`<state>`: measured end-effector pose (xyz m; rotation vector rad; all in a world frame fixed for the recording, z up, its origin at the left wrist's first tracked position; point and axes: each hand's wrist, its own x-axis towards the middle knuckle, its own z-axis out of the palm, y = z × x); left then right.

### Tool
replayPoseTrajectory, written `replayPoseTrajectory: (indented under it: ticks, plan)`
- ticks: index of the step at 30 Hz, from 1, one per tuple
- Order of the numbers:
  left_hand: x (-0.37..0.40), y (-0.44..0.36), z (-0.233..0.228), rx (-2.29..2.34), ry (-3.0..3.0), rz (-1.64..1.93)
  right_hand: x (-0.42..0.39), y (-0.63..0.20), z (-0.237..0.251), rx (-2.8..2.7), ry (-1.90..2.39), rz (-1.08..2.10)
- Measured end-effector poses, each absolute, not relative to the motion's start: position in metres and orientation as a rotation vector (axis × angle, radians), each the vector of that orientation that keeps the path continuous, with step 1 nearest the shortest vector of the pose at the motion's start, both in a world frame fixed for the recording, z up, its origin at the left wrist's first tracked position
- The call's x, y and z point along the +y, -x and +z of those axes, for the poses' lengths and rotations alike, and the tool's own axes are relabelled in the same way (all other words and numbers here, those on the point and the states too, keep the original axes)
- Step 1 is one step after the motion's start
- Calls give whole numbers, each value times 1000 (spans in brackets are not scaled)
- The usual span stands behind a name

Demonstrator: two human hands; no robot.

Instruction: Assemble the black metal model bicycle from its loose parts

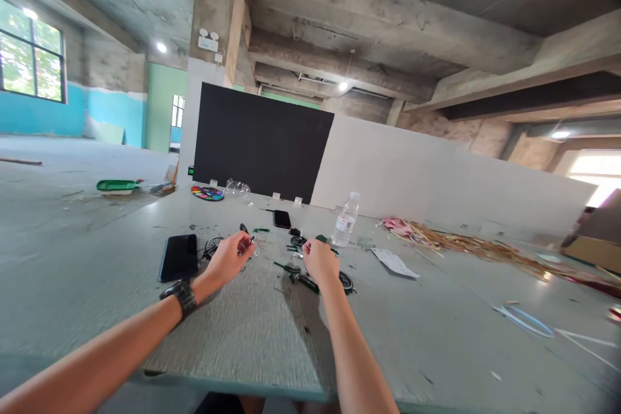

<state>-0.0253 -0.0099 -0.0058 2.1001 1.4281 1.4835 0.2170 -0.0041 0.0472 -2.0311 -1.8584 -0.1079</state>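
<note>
- Bare concrete beams hang over a wide grey-green desk (436,310), backed by a black panel (259,142) and a white partition.
- Left hand (228,259), watch on its wrist, has its fingers closed on a small dark tool (246,240).
- Right hand (319,260) rests curled over small dark parts (303,279); whether it grips one, I cannot tell.
- A small wheel (212,246) and other pieces lie loose beside a tablet (179,257), so assembly looks barely begun.
- A water bottle (346,219) stands just beyond.

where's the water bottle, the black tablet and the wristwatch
water bottle (345,221), head view, on its clear body
black tablet (179,257), head view, middle of its dark screen
wristwatch (180,294), head view, on the black band at the left wrist
</note>
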Motion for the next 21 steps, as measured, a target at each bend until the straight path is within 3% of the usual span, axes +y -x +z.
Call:
replayPoseTrajectory:
  ticks: [14,21]
  plan:
    - [3,66,23,1538,-2087,1783,-5,-216,45,-1871,1981,-94]
    - [7,80,35,1592,-2369,1470,-6,-214,43,-1902,1968,-89]
